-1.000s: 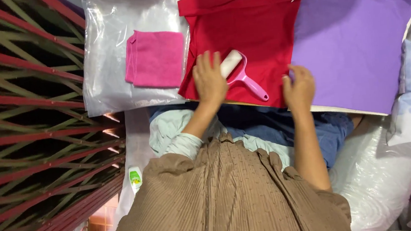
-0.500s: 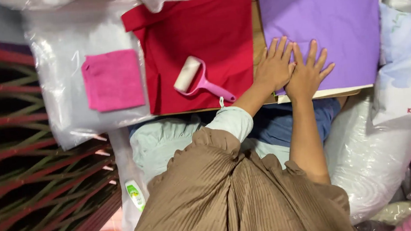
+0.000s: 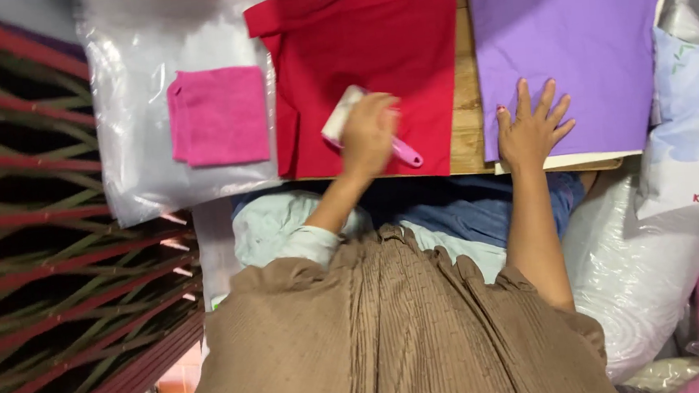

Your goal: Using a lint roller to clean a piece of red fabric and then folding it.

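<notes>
Left hand (image 3: 368,136) apparently gripping pink-handled white lint roller (image 3: 342,114) on red cloth (image 3: 371,60).
Roller axis diagonal; right hand (image 3: 531,126) flat, fingers spread, on purple fabric (image 3: 570,25).

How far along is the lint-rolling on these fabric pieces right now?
Laid out flat: red cloth, purple cloth, folded pink cloth. In hand: the left hand grips the lint roller on the red cloth, while the right hand lies flat on the purple one. How much is cleaned cannot be told.
</notes>
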